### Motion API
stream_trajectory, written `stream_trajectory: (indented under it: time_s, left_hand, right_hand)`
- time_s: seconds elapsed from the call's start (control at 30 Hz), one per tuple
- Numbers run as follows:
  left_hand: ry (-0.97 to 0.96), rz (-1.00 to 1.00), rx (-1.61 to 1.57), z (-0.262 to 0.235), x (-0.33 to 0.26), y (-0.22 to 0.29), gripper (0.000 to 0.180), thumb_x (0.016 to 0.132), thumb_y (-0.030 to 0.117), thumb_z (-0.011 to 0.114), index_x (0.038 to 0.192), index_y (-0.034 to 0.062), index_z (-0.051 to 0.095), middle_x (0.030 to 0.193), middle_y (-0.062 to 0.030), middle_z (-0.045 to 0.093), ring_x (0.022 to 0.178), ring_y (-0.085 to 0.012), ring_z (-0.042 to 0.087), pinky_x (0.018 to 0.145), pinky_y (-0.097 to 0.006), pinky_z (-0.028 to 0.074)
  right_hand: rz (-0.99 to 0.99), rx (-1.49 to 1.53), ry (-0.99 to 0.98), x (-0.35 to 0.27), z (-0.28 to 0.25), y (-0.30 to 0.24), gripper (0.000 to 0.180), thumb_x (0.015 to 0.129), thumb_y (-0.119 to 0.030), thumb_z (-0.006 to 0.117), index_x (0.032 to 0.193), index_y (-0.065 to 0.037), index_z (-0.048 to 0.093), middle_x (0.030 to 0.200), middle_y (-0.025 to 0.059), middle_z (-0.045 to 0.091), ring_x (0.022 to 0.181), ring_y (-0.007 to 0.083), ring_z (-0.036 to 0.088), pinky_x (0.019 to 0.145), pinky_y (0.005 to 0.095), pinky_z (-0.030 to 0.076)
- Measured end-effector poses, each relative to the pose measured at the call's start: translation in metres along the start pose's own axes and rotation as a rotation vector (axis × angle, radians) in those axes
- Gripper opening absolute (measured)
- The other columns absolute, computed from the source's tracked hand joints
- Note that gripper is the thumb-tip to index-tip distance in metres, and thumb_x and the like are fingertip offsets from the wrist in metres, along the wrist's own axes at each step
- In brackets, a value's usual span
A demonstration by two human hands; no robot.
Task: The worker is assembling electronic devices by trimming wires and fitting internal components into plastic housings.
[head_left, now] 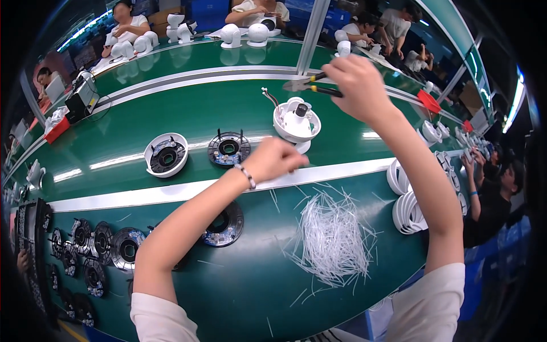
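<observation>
The white dome camera unit (296,121), a smooth glossy plastic shell with a rounded bowl-like base and a dark round lens part on top, sat on the green desk (171,102) just beyond the pale strip that ran across it, with a thin cable rising from its left rim. The left hand (273,159) was curled into a loose fist right at the near edge of that unit, touching or almost touching its base; what the fingers gripped could not be told. The right hand (359,85) was raised above and to the right of the unit, closed around the dark and yellow handles of a pair of metal pliers (310,85), whose pointed tip aimed left over the unit. Left of the left hand lay a flat round black circuit ring (228,148) with upright pins, and further left a white shallow cup housing (166,154) holding another black ring. Nearer the person, under the left forearm, another black ring (225,225) lay flat, and a row of similar dark discs (102,245) crowded the near left edge. A loose heap of thin white cut ties (333,239) spread over the near desk to the right, and stacked white rings (407,199) lined the right edge. The glossy green belt between the housing and the far rail lay open.
</observation>
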State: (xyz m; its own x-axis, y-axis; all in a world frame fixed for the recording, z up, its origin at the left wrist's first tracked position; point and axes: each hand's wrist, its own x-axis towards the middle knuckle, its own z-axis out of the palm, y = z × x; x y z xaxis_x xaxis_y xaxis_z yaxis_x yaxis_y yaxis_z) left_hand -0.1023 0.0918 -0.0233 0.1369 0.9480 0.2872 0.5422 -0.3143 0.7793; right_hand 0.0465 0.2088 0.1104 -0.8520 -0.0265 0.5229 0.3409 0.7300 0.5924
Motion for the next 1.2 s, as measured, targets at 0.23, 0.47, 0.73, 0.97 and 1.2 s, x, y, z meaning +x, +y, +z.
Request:
stream_trajectory:
  time_s: [0.23, 0.47, 0.73, 0.97, 1.2]
  left_hand:
    - [0.427, -0.320, 0.832, -0.055, -0.022, -0.073, 0.036, 0.075, 0.025, 0.060, 0.100, 0.0005, 0.054, 0.097, -0.0169, 0.058, 0.097, -0.0327, 0.052, 0.080, -0.038, 0.045]
    - [0.342, -0.684, 0.650, -0.046, -0.020, -0.078, 0.045, 0.065, 0.022, 0.067, 0.102, 0.0019, 0.052, 0.100, -0.0186, 0.058, 0.097, -0.0327, 0.055, 0.083, -0.037, 0.045]
    - [0.471, -0.517, -0.573, -0.019, -0.070, -0.010, 0.032, 0.076, 0.004, 0.058, 0.105, -0.0017, 0.048, 0.095, -0.0114, 0.058, 0.082, -0.0172, 0.058, 0.067, -0.030, 0.048]
    - [0.505, -0.460, -0.881, -0.004, -0.147, 0.062, 0.035, 0.078, -0.007, 0.048, 0.113, -0.0022, 0.043, 0.109, -0.0110, 0.053, 0.098, -0.0187, 0.054, 0.082, -0.032, 0.046]
    - [0.466, -0.475, -1.216, 0.018, -0.198, 0.058, 0.036, 0.082, 0.003, 0.046, 0.117, -0.0018, 0.042, 0.109, -0.0126, 0.055, 0.104, -0.0220, 0.051, 0.093, -0.037, 0.037]
  right_hand:
    - [0.246, 0.697, -0.102, -0.119, -0.093, -0.115, 0.052, 0.045, -0.009, 0.072, 0.094, -0.006, 0.057, 0.089, 0.0088, 0.058, 0.080, 0.0266, 0.054, 0.071, 0.0368, 0.043]
    - [0.344, 1.195, -0.280, -0.183, -0.134, -0.240, 0.057, 0.053, -0.017, 0.074, 0.105, -0.007, 0.056, 0.093, 0.0071, 0.053, 0.082, 0.0235, 0.052, 0.071, 0.0333, 0.040]
    - [0.366, 1.229, -0.234, -0.193, -0.120, -0.290, 0.059, 0.056, -0.030, 0.074, 0.106, -0.006, 0.055, 0.104, 0.0075, 0.051, 0.094, 0.0246, 0.047, 0.083, 0.0389, 0.036]
    - [0.318, 1.166, -0.325, -0.190, -0.112, -0.290, 0.063, 0.060, -0.038, 0.072, 0.110, -0.007, 0.051, 0.118, 0.0108, 0.043, 0.112, 0.0318, 0.037, 0.097, 0.0513, 0.022]
    - [0.576, 0.922, -0.031, -0.215, -0.134, -0.210, 0.045, 0.059, -0.025, 0.075, 0.097, -0.007, 0.059, 0.117, 0.0104, 0.051, 0.108, 0.0324, 0.046, 0.094, 0.0482, 0.031]
